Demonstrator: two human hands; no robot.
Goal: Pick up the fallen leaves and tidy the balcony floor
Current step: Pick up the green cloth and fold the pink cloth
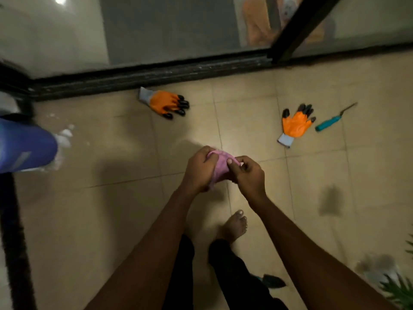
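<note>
I'm standing on the tiled balcony floor (111, 209), bare foot (234, 227) forward, both hands up in front of me. Straight ahead the black door track (156, 74) runs across the far edge, glass door (167, 30) behind it, and a black frame post (297, 30) rises at the right. Down my left side a dark fuzzy strip (15, 242) borders the tiles, with a blue object (26, 148) beyond it at that edge.

There's broad open tile on my left, between that strip and my arms. One orange glove (166, 104) lies near the track. A second orange glove (296, 125) lies off to my right, with a teal-handled tool (330, 123) just beside it. Green plant fronds (400, 289) poke in at the lower right corner.

A pink cloth (220, 166) sits bunched between my hands, above the floor. My left hand (202, 168) grips it, fingers curled over its top. My right hand (248, 175) pinches its near edge between thumb and fingertips.
</note>
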